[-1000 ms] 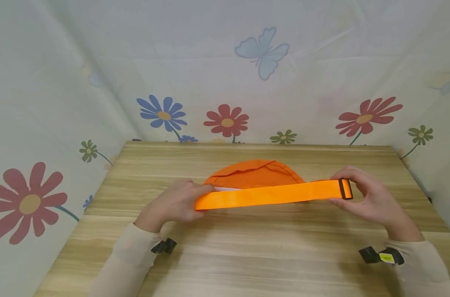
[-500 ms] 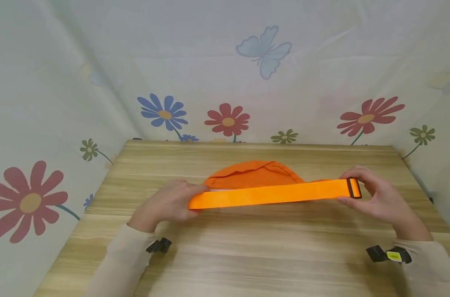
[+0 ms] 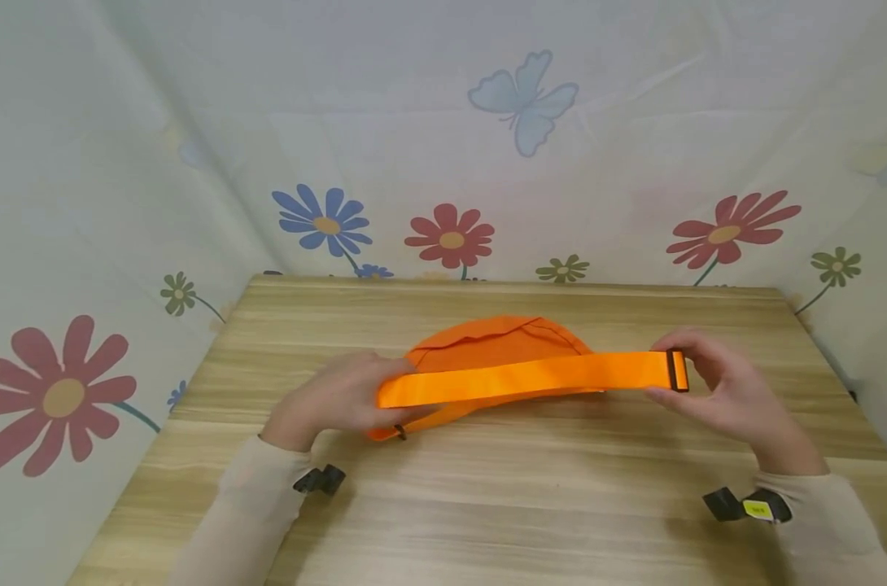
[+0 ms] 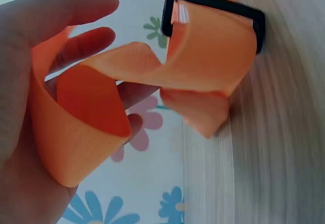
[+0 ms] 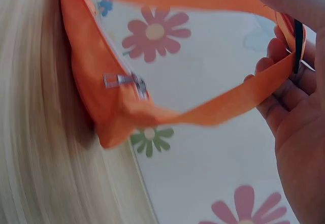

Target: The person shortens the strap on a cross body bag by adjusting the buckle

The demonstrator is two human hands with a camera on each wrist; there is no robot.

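An orange waist bag [image 3: 498, 346] lies on the table, its orange strap [image 3: 517, 378] stretched in front of it between my hands. My left hand [image 3: 334, 399] holds the strap's left end; the left wrist view shows a loop of webbing across the palm, fingers curved about it. Below that hand dangles another stretch of strap with a black slider buckle [image 4: 217, 3]. My right hand [image 3: 729, 399] pinches the opposite end between thumb and fingers, at a second black slider [image 3: 673, 371]. In the right wrist view, a metal zipper pull [image 5: 118, 80] shows on the bag's side.
The wood-grain table [image 3: 531, 505] reaches back to a pale hanging cloth [image 3: 385, 106] printed with flowers and a butterfly. Cloth also rises on the left and right sides. Each wrist carries a small black camera.
My right hand went outward to the right, then came back left. The strap has slackened, and its lower stretch with a slider now shows under my left hand. The bag stays put.
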